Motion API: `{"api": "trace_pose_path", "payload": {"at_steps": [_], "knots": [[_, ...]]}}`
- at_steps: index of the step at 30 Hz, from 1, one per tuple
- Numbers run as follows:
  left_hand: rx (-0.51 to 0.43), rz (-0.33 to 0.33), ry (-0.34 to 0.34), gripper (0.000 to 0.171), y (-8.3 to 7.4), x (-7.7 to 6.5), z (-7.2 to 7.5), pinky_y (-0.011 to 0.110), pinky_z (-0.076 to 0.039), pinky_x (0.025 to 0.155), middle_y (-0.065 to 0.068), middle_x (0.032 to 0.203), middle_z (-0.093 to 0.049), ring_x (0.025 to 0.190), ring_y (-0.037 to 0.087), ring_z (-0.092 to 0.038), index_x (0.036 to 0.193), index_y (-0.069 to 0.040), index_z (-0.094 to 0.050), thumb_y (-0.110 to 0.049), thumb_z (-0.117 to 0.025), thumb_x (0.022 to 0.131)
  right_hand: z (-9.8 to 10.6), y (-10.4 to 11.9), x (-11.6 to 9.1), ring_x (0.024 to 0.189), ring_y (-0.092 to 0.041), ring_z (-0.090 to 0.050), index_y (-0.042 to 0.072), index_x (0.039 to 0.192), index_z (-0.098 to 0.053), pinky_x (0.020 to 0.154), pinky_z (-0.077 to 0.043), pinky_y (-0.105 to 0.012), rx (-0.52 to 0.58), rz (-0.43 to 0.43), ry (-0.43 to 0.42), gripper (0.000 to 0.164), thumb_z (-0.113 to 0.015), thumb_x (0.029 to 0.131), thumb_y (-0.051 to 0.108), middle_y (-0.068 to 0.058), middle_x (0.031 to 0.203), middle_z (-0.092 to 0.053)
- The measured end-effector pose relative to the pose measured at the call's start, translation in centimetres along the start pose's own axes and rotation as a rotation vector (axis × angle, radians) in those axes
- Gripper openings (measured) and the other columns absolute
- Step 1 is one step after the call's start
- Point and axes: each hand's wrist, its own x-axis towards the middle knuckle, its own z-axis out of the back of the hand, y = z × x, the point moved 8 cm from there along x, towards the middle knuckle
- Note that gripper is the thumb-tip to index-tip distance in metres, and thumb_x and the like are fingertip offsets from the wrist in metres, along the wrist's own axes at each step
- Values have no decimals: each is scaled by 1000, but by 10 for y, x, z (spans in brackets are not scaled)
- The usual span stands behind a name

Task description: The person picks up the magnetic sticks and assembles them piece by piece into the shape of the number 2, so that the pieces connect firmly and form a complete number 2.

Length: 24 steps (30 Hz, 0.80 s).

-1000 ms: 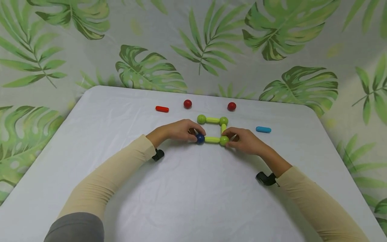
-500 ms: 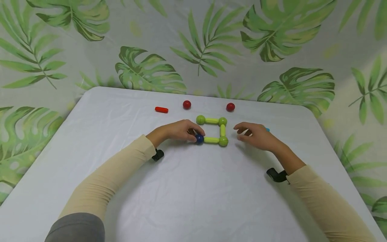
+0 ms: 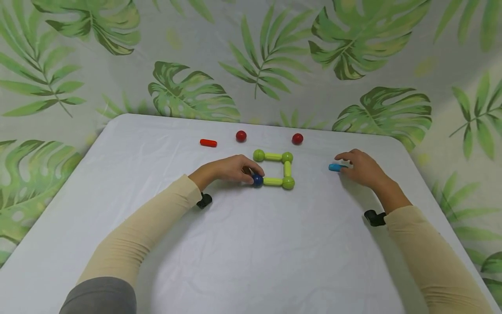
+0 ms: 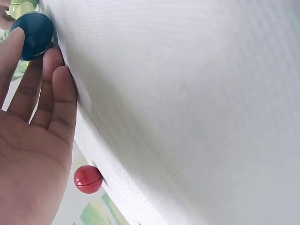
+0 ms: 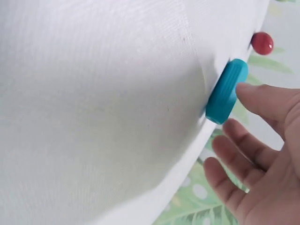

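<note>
In the head view my left hand point(image 3: 237, 168) pinches a dark blue ball point(image 3: 257, 180). The left wrist view has the thumb and fingers about that ball point(image 4: 37, 35). From it a joined frame runs on: yellow-green rods point(image 3: 273, 181) and green balls point(image 3: 288, 182) make a square whose left side is open. My right hand point(image 3: 362, 168) is at a blue rod point(image 3: 336, 167) lying on the table. In the right wrist view the thumb tip is close to or touching this rod point(image 5: 227, 91), while the other fingers are spread apart from it.
Two red balls, a left one point(image 3: 241, 136) and a right one point(image 3: 297, 138), lie towards the far edge of the white-covered table point(image 3: 251, 253). A red rod point(image 3: 208, 143) lies left of them. Behind the table hangs a leaf-print cloth point(image 3: 274, 48).
My right hand has let go of the near right green ball and moved right to the blue rod. The left hand keeps its pinch on the blue ball.
</note>
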Motion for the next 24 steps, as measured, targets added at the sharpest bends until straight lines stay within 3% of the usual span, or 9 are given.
{"api": "trace_pose_path", "payload": {"at_steps": [6, 13, 24], "knots": [[-19, 6, -9, 38, 1, 0, 1, 34, -49, 104, 7, 135, -64, 118, 22, -62, 131, -12, -65, -6, -65, 93, -12, 2, 9, 105, -42, -59, 4, 132, -60, 90, -47, -58, -31, -10, 80, 38, -59, 94, 9, -27, 115, -62], [-37, 4, -16, 39, 1, 0, 0, 32, -50, 102, 7, 134, -65, 116, 21, -63, 131, -12, -66, -6, -66, 92, -13, 10, 9, 96, -37, -60, 3, 130, -61, 87, -48, -55, -65, 10, 74, 38, -60, 92, 5, -24, 105, -64], [-32, 17, -15, 39, 3, 0, 1, 32, -50, 101, 6, 135, -64, 116, 20, -62, 131, -14, -66, -8, -66, 93, -14, 9, 6, 97, -36, -62, 2, 134, -58, 86, -50, -54, -31, 20, 72, 42, -60, 92, 8, -25, 110, -66]]}}
